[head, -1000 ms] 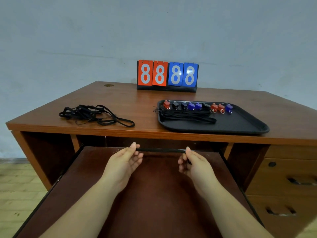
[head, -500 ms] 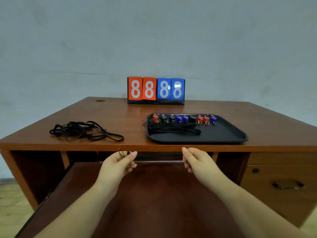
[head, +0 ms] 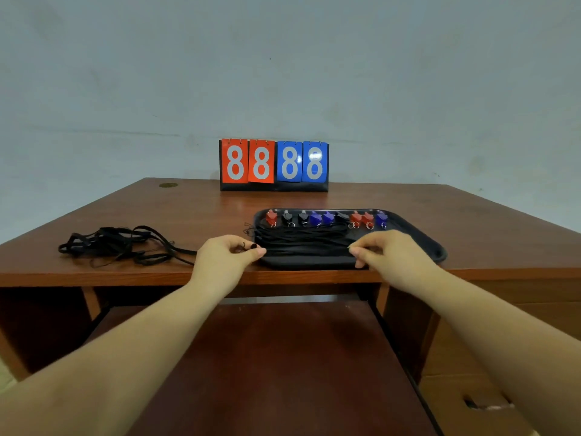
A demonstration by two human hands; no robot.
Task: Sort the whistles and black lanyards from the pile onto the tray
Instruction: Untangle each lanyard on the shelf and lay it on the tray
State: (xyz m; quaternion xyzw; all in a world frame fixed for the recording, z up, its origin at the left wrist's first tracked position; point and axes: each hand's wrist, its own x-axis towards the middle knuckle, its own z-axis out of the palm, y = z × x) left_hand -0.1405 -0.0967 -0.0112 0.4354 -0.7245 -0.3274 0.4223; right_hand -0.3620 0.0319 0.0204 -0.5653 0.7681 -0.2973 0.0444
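Observation:
A black tray (head: 421, 240) lies on the desk's right half. Along its far side runs a row of red, black and blue whistles (head: 327, 218). In front of them several black lanyards (head: 301, 239) lie straightened side by side. My left hand (head: 226, 251) and my right hand (head: 385, 250) each pinch one end of a black lanyard (head: 306, 250) stretched between them over the tray's near part. A tangled pile of black lanyards (head: 121, 243) rests on the desk to the left.
A flip scoreboard (head: 273, 165) showing 8888 stands at the back of the wooden desk (head: 195, 212). A pulled-out keyboard shelf (head: 267, 366) lies under my arms. Drawers (head: 490, 401) are at the lower right.
Both hands rose from above the keyboard shelf to the tray, carrying the stretched lanyard with them. The camera view tilted up.

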